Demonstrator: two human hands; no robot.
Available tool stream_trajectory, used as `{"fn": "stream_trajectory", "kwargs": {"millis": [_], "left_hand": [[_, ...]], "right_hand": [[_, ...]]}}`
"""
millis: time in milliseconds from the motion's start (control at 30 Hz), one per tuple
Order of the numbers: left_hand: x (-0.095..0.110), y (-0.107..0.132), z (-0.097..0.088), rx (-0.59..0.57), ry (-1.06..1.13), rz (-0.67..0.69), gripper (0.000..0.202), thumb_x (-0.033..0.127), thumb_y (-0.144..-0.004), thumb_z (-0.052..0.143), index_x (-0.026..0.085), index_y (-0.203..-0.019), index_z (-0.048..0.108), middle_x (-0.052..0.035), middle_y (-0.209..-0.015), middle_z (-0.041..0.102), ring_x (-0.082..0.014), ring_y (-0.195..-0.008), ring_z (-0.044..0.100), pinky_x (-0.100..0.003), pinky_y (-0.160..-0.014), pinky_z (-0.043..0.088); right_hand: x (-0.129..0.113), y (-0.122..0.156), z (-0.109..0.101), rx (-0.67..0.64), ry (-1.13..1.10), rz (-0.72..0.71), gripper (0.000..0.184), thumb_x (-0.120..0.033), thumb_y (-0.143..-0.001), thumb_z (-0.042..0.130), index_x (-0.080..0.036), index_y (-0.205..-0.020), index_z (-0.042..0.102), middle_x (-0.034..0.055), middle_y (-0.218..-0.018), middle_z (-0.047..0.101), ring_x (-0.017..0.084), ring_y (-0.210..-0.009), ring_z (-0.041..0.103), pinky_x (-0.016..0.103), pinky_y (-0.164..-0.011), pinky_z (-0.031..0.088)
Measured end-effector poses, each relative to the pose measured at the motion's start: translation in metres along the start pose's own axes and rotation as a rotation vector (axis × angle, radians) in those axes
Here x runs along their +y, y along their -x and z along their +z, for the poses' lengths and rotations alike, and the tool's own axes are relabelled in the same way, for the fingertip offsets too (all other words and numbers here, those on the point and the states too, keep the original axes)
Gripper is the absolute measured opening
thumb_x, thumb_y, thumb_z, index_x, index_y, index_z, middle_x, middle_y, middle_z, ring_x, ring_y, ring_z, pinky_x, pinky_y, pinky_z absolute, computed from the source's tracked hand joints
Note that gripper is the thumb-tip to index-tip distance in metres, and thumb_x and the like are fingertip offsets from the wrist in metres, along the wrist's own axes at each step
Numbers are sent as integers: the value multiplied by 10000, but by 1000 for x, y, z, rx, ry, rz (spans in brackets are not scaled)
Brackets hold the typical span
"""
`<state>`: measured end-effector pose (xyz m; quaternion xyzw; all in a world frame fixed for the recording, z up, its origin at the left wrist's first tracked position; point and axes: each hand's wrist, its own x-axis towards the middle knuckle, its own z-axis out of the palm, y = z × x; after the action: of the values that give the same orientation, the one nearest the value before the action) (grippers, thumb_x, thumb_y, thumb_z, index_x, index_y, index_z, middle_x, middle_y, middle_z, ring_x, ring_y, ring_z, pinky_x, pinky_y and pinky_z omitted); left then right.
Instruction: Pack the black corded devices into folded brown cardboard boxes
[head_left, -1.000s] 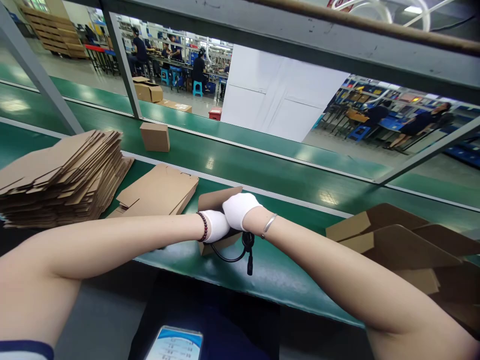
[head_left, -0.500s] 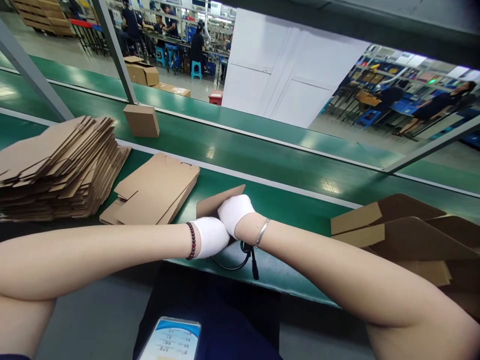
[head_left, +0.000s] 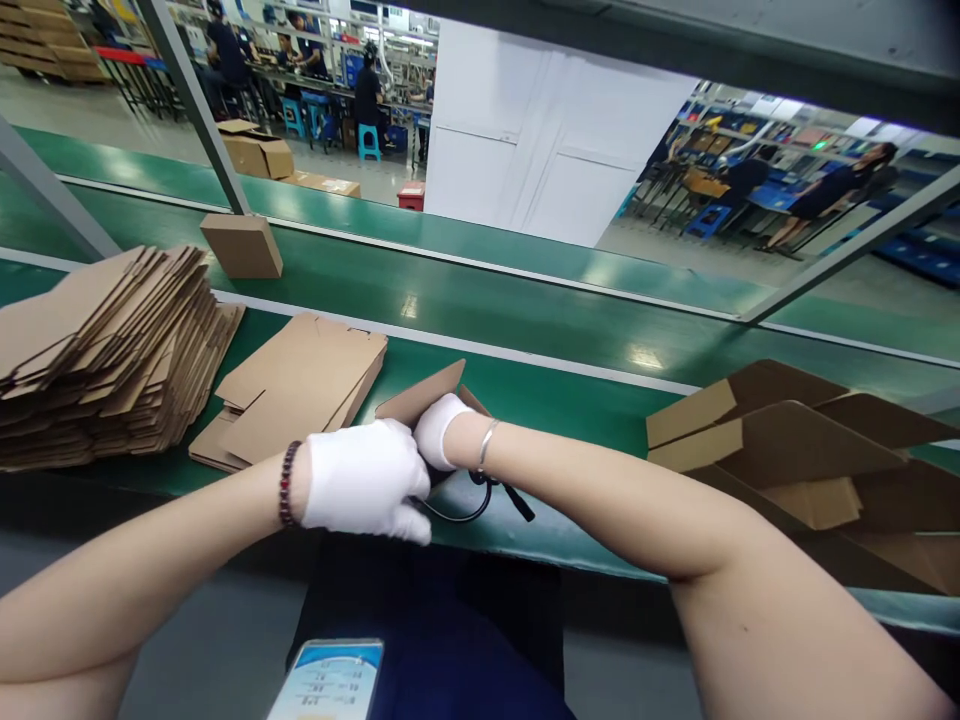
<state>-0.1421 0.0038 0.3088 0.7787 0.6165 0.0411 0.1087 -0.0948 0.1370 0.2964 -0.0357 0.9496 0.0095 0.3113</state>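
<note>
A small open cardboard box [head_left: 427, 392] stands at the front of the green bench, its flap raised. My right hand [head_left: 441, 432], in a white glove, reaches into the box; its fingers are hidden there. My left hand [head_left: 367, 478], gloved too, is at the box's left front side, thumb and fingers apart, with nothing visible held between them. A black cable [head_left: 469, 516] loops out below the hands, close to the left fingertips. Its black plug end [head_left: 519, 503] lies on the bench under my right wrist.
Flat cardboard blanks form a tall stack [head_left: 112, 350] at left and a lower stack [head_left: 300, 390] nearer. A closed carton [head_left: 241, 246] sits on the green conveyor [head_left: 465, 300]. Opened boxes [head_left: 810, 450] lie at right. Metal posts [head_left: 191, 100] frame the line; people work beyond.
My left hand has drawn back left from the right hand, and its fingers now show apart. My right hand stays at the box. The cable's plug end has swung right. The view has shifted slightly.
</note>
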Motion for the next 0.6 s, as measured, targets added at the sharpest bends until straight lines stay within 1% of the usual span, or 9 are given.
{"fn": "stream_trajectory", "kwargs": {"millis": [67, 100, 133, 200, 267, 333, 400, 500, 600], "left_hand": [[-1, 8, -1, 66, -14, 65, 212, 403, -817, 646, 214, -722, 637, -13, -709, 652, -209, -806, 597, -368, -882, 442], [-1, 11, 2, 110, -32, 81, 187, 345, -850, 616, 206, -724, 621, -6, -711, 645, -194, -797, 588, -380, -937, 421], [-1, 13, 6, 154, -53, 84, 177, 267, -880, 572, 199, -719, 604, 0, -704, 634, -179, -787, 578, -390, -985, 396], [0, 18, 17, 245, -88, 51, 224, 151, -909, 481, 187, -711, 580, -1, -700, 610, -169, -826, 570, -405, -1049, 352], [2, 21, 28, 346, -115, -17, 226, 141, -918, 459, 176, -736, 588, -20, -737, 604, -190, -936, 561, -432, -1072, 336], [4, 24, 39, 465, -137, -96, 192, 186, -918, 487, 166, -770, 608, -44, -792, 602, -218, -990, 541, -452, -1034, 378], [5, 26, 47, 555, -144, -159, 163, 209, -903, 522, 160, -782, 620, -57, -825, 586, -220, -955, 529, -451, -977, 429], [3, 29, 53, 588, -139, -202, 167, 175, -893, 521, 159, -757, 615, -50, -843, 548, -185, -892, 514, -467, -1000, 426], [0, 34, 53, 579, -147, -217, 186, 148, -899, 494, 161, -757, 612, -46, -859, 530, -166, -884, 513, -499, -1056, 382]], "right_hand": [[11, 28, -11, 10, 55, -82, 153, -213, -762, 629, -184, -884, 716, 90, -911, 682, 279, -802, 636, 396, -684, 504], [19, 44, -14, 72, 109, -142, 169, -198, -804, 577, -184, -914, 704, 91, -932, 670, 261, -801, 628, 370, -663, 486], [28, 60, -14, 208, 180, -189, 197, -153, -813, 552, -182, -955, 685, 97, -996, 650, 256, -856, 611, 356, -674, 464], [45, 86, -6, 384, 315, -280, 247, -87, -830, 507, -192, -996, 657, 100, -1109, 605, 253, -968, 560, 343, -698, 419], [59, 99, 9, 455, 393, -321, 304, -61, -860, 468, -215, -1071, 624, 92, -1161, 575, 225, -941, 533, 318, -657, 374], [66, 98, 23, 478, 419, -324, 274, -110, -909, 459, -234, -1108, 602, 80, -1160, 570, 203, -876, 519, 299, -606, 331], [64, 88, 28, 468, 406, -314, 181, -225, -939, 499, -230, -1082, 608, 74, -1123, 580, 198, -842, 517, 292, -575, 302], [55, 72, 19, 384, 362, -293, 168, -342, -922, 561, -205, -980, 639, 66, -1008, 609, 189, -789, 536, 283, -549, 281], [48, 62, 5, 332, 326, -275, 177, -346, -925, 554, -199, -921, 654, 57, -943, 616, 176, -742, 544, 274, -536, 271]]}}
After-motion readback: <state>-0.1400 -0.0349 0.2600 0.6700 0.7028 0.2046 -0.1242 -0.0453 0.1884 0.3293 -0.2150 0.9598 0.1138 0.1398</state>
